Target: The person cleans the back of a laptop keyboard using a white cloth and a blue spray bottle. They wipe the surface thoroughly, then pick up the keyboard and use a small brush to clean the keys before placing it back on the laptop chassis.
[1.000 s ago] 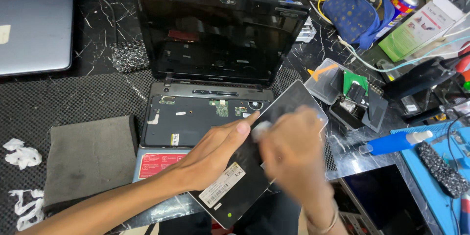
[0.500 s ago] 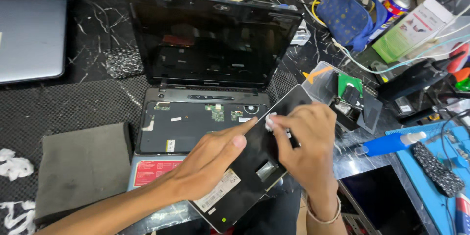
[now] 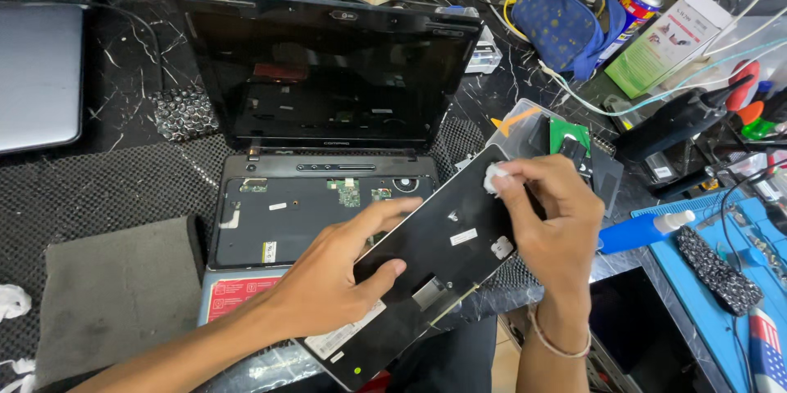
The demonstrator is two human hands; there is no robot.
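Hands are seen low in the head view, both on a flat black keyboard panel turned underside up (image 3: 434, 258), which is tilted across the near right corner of an opened black laptop with its keyboard bay exposed (image 3: 316, 213). The panel is pinned by the left hand (image 3: 340, 278): fingers are spread flat on its back, the thumb is laid lower on the same face, so the grip is open and pressing rather than closed around anything. A small white wad of cloth or tissue (image 3: 494, 177) is pinched between the fingertips of the right hand (image 3: 549, 221) and is pressed to the panel's far right corner; that grip is closed on the wad. A grey rectangular foam pad (image 3: 115, 295) lies on the dark marbled table (image 3: 131, 57) to the left. To the right, a blue bottle with a white cap (image 3: 643, 229) lies near the right wrist. A blue patterned pouch (image 3: 561, 20) sits far right.
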